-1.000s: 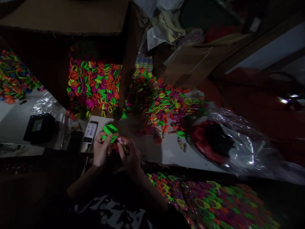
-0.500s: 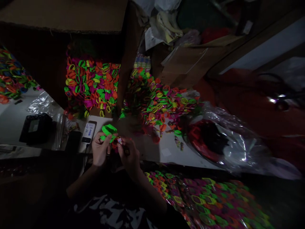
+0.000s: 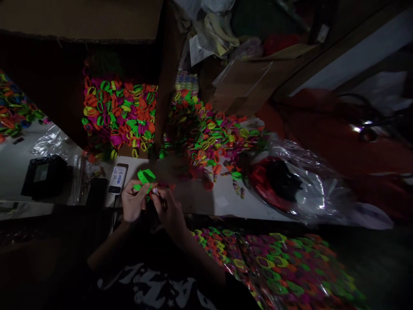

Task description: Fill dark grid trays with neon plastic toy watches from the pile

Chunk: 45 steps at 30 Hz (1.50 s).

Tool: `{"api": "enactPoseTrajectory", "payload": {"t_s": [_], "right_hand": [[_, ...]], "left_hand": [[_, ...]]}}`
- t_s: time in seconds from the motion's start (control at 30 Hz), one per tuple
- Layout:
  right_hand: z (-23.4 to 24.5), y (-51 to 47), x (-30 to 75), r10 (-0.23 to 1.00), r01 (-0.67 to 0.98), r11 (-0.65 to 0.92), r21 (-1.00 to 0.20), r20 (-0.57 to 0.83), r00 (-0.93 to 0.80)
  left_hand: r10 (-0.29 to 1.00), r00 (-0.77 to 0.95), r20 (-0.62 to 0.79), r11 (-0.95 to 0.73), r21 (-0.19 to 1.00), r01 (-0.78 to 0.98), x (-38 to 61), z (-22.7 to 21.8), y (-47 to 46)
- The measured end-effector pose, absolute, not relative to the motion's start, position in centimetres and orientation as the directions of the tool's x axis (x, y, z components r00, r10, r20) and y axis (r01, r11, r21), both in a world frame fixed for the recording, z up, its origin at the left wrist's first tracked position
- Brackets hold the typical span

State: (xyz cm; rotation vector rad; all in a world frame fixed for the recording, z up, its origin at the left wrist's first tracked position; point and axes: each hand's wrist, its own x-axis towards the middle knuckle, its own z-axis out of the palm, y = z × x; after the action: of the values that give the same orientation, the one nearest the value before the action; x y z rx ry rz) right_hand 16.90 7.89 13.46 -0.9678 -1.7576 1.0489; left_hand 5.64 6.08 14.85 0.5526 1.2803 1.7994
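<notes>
My left hand (image 3: pixel 131 203) is closed around a bright green plastic toy watch (image 3: pixel 146 175), with more green plastic under the thumb. Close beside it, my right hand (image 3: pixel 169 209) pinches a small whitish piece (image 3: pixel 155 190) at the fingertips, too small and dark to identify. The two hands nearly meet at the table's front edge. Behind them an open cardboard box (image 3: pixel 80 19) holds a heap of neon toy watches (image 3: pixel 122 116). To its right, another pile of toy watches (image 3: pixel 213 133) spreads over the white table (image 3: pixel 203 198).
A small device with a white label and cable (image 3: pixel 118 178) and a black box-shaped object (image 3: pixel 44 175) lie at left. On the right rests a round container with red and black contents (image 3: pixel 274 181) and clear plastic (image 3: pixel 325 193). Bagged neon watches (image 3: pixel 280 267) sit below the table edge.
The view has shifted slightly, so everything sits a little further left. My right fingertips have drawn closer to the green watch, and the whitish piece is now nearer my left thumb.
</notes>
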Motion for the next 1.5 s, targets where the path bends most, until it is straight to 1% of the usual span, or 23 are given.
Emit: {"api": "enactPoseTrajectory", "payload": {"t_s": [0.07, 0.13, 0.23, 0.3, 0.37, 0.5, 0.63, 0.73, 0.77, 0.83, 0.9, 0.97, 1.03, 1.07, 1.13, 1.2, 1.27, 1.37, 1.5], "right_hand": [[13.4, 8.0, 16.9, 0.917, 0.074, 0.217, -0.973, 0.178, -0.357], [13.1, 8.3, 17.0, 0.902, -0.083, 0.058, -0.995, 0.088, -0.424], [12.6, 8.4, 17.0, 0.831, -0.290, -0.186, -0.939, 0.008, -0.557], [12.3, 8.4, 17.0, 0.802, -0.352, -0.311, -0.883, -0.045, -0.596], [12.1, 8.2, 17.0, 0.792, -0.380, -0.401, -0.834, -0.108, -0.600], [12.0, 8.2, 17.0, 0.791, -0.429, -0.491, -0.758, -0.182, -0.584], [11.8, 8.5, 16.8, 0.813, -0.445, -0.509, -0.737, -0.242, -0.529], [11.4, 8.9, 17.0, 0.845, -0.438, -0.454, -0.776, -0.218, -0.489], [11.2, 9.0, 17.2, 0.865, -0.424, -0.404, -0.811, -0.189, -0.464], [11.1, 9.2, 17.6, 0.912, -0.362, -0.255, -0.897, -0.099, -0.399], [11.1, 9.3, 18.1, 0.939, -0.251, -0.076, -0.965, 0.015, -0.344], [11.1, 9.4, 18.6, 0.930, -0.122, 0.067, -0.990, 0.107, -0.351], [11.1, 9.4, 18.9, 0.907, -0.035, 0.143, -0.989, 0.146, -0.396], [11.1, 9.4, 18.9, 0.898, -0.019, 0.153, -0.988, 0.146, -0.415], [11.2, 9.3, 18.9, 0.892, -0.033, 0.116, -0.993, 0.119, -0.437], [11.4, 9.2, 18.9, 0.885, -0.091, 0.047, -0.995, 0.084, -0.457], [11.8, 9.1, 18.9, 0.869, -0.140, -0.004, -0.990, 0.066, -0.491], [12.2, 8.9, 19.1, 0.858, -0.155, -0.021, -0.988, 0.062, -0.510], [12.5, 8.6, 19.4, 0.880, -0.134, -0.015, -0.991, 0.051, -0.472]], "left_hand": [[0.837, -0.538, -0.094, -0.128, 0.924, -0.360, 5.6, 14.8, 5.9], [0.870, -0.485, -0.085, -0.108, 0.928, -0.356, 5.6, 14.8, 5.6], [0.932, -0.350, -0.094, -0.053, 0.920, -0.388, 5.4, 14.7, 5.2], [0.956, -0.272, -0.109, -0.013, 0.913, -0.409, 5.2, 14.5, 4.9], [0.967, -0.224, -0.123, 0.020, 0.911, -0.413, 5.0, 14.2, 4.7], [0.962, -0.237, -0.136, 0.040, 0.928, -0.370, 4.9, 13.6, 4.7], [0.951, -0.278, -0.137, 0.057, 0.958, -0.280, 4.6, 13.3, 5.1], [0.945, -0.283, -0.161, 0.092, 0.966, -0.243, 4.2, 13.3, 5.3], [0.942, -0.287, -0.172, 0.104, 0.966, -0.238, 4.1, 13.3, 5.4], [0.934, -0.306, -0.183, 0.114, 0.967, -0.230, 3.9, 13.3, 5.4], [0.933, -0.315, -0.172, 0.107, 0.971, -0.213, 3.8, 13.3, 5.4], [0.943, -0.297, -0.149, 0.096, 0.978, -0.188, 3.8, 13.3, 5.5], [0.953, -0.265, -0.146, 0.101, 0.979, -0.177, 3.8, 13.3, 5.6], [0.956, -0.247, -0.156, 0.113, 0.977, -0.180, 3.8, 13.3, 5.6], [0.959, -0.217, -0.180, 0.139, 0.972, -0.192, 3.8, 13.2, 5.7], [0.962, -0.205, -0.181, 0.141, 0.971, -0.194, 3.8, 13.3, 5.7], [0.966, -0.209, -0.153, 0.116, 0.977, -0.180, 3.9, 13.6, 5.7], [0.971, -0.209, -0.114, 0.086, 0.987, -0.138, 4.1, 14.2, 5.7], [0.973, -0.201, -0.113, 0.098, 0.992, -0.084, 4.3, 14.4, 5.8]]}}
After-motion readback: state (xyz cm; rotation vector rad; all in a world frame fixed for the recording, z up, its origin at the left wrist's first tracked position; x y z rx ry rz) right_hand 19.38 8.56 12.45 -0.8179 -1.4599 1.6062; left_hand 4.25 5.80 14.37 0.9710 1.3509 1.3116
